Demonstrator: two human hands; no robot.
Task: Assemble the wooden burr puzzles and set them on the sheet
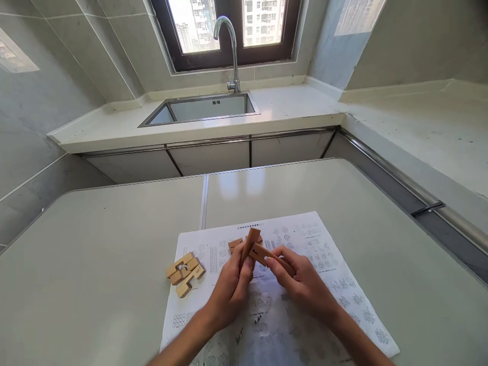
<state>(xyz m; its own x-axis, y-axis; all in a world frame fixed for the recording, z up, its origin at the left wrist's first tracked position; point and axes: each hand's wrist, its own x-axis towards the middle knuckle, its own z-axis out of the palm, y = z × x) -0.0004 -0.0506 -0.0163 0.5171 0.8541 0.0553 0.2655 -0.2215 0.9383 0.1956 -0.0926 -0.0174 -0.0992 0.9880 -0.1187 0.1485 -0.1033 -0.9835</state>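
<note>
My left hand (231, 287) grips an upright notched wooden puzzle stick (249, 244). My right hand (301, 279) holds a second wooden stick (263, 253) that lies crosswise against the first. Both hands hover over a printed instruction sheet (328, 254) on the table. Another short wooden piece (234, 245) lies on the sheet just behind my left hand. A small cluster of several pale wooden puzzle pieces (185, 273) rests at the sheet's left edge, left of my left hand.
The white folding table (95, 264) has a seam down its middle. Beyond it runs a kitchen counter (290, 109) with a steel sink (202, 109) and a tap (231, 51) under a window. A second counter (427, 132) runs along the right.
</note>
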